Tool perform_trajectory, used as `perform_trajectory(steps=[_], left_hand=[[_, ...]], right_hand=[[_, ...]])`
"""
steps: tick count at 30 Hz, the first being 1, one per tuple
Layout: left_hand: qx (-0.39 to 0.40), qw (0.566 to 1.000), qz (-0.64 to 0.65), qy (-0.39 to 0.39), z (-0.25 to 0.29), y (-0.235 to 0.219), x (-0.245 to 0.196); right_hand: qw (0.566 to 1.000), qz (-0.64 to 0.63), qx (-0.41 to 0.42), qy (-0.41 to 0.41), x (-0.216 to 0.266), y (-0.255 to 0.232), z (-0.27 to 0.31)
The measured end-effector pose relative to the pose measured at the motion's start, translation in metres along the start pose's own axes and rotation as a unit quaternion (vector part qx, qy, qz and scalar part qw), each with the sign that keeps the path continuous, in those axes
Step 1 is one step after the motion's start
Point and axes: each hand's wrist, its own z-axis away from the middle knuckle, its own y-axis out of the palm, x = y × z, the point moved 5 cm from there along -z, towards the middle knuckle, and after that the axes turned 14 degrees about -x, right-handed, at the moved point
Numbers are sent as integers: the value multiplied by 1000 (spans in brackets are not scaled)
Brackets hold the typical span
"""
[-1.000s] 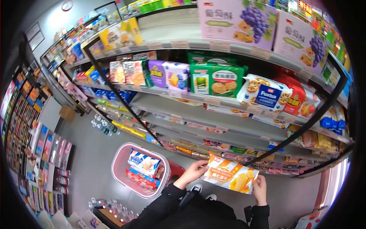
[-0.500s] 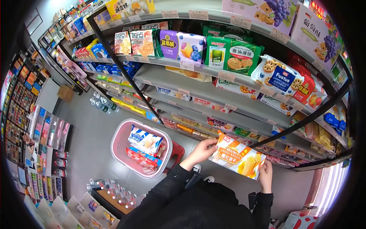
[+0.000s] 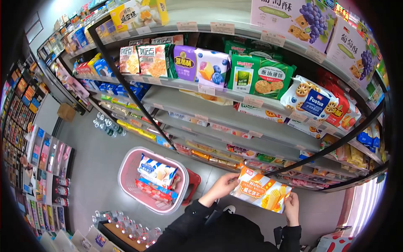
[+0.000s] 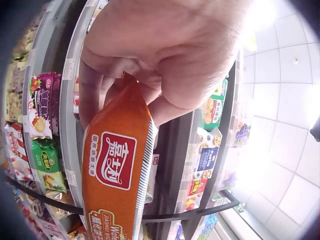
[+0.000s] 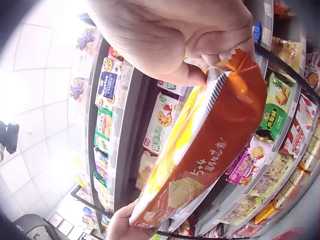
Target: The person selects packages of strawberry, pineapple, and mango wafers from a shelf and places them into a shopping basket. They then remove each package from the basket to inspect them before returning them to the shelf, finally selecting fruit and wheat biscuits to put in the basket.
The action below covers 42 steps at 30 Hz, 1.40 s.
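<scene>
An orange and white pack of wafer biscuits (image 3: 262,190) is held level in front of the body, printed face up. My left hand (image 3: 221,187) pinches its left end between thumb and fingers; in the left wrist view the thumb and fingers of the left hand (image 4: 160,55) close on the crimped end. At the other end my right hand (image 3: 291,206) grips the pack's corner. The right wrist view shows the pack's orange side (image 5: 210,155) below the right hand (image 5: 175,37). To the left, a pink basket (image 3: 127,176) stands on the floor with a blue and white pack (image 3: 157,169) and a red pack (image 3: 156,191) inside.
Shelves of packaged biscuits rise ahead, with a green pack (image 3: 262,77), a Fustua pack (image 3: 312,98) and purple grape boxes (image 3: 294,19). A black bar (image 3: 331,145) slants across the shelf front. Bottles (image 3: 130,227) stand at lower left, by a carton edge.
The head view has shifted, so shelves and basket sit differently in frame. Both hands keep hold of the wafer pack throughout, with little change in their grip.
</scene>
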Motion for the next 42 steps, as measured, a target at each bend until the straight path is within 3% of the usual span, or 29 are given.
perform_trajectory(steps=[1,11,16,18,23,25,26,27,29,30,32,36,37,42], left_hand=[[6,999,-10,-34,0,-2,-4],[3,1000,27,-4,-21,-22,33],[-24,996,47,-76,-22,-36,23],[-38,996,69,-35,-26,-38,28],[-22,999,-17,-43,-35,-46,28],[-29,996,-78,-23,-39,-47,31],[-30,997,-71,29,-43,-46,45],[23,992,-109,-53,-44,-44,37],[1,997,-81,-20,-50,-40,67],[-4,996,-38,-81,-49,-37,80],[-5,994,-16,-111,-48,-26,88],[33,983,-61,-172,-40,-13,114],[13,990,-18,-139,-37,-6,124],[9,988,-65,-142,-19,21,184]], right_hand=[[1000,-6,-6,7,0,4,-1],[999,29,-24,10,4,29,-10],[997,53,3,48,11,49,-8],[998,52,-3,30,3,52,-12],[999,48,-9,-5,-18,57,-17],[994,88,-33,-53,-25,57,-20],[996,43,-33,-67,-24,60,-20],[998,44,-26,-25,-15,62,-15],[999,30,-33,6,-30,60,-15],[999,13,-46,3,-39,60,-14],[996,68,-45,47,-48,55,-11],[995,51,-50,65,-84,45,-4],[994,54,-50,74,-97,40,-1],[994,66,-68,58,-154,23,-2]])
